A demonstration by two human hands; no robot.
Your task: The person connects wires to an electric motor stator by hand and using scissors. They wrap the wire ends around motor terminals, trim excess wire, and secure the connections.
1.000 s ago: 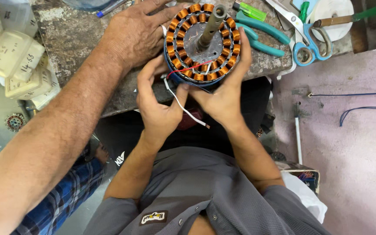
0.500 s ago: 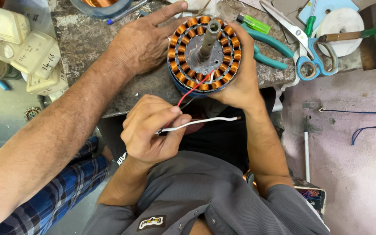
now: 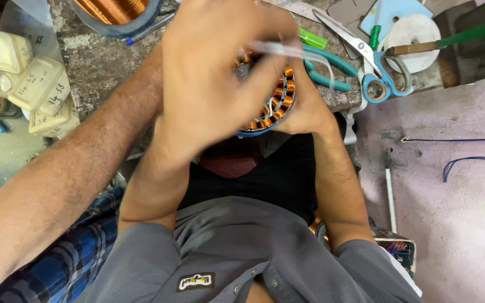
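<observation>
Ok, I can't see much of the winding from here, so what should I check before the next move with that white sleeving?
1. Stator steadied: ok. The right hand grips the stator at the bench edge.
2. Sleeving held: ok. The left hand pinches the white sleeving above the coils.
3. Coils in view: not ok. The left hand covers most of them.
4. Co-worker's hand clear: cannot tell. Their forearm reaches in, but the hand is hidden.
5. Tools near: ok. Pliers and scissors lie beside the stator.
</observation>
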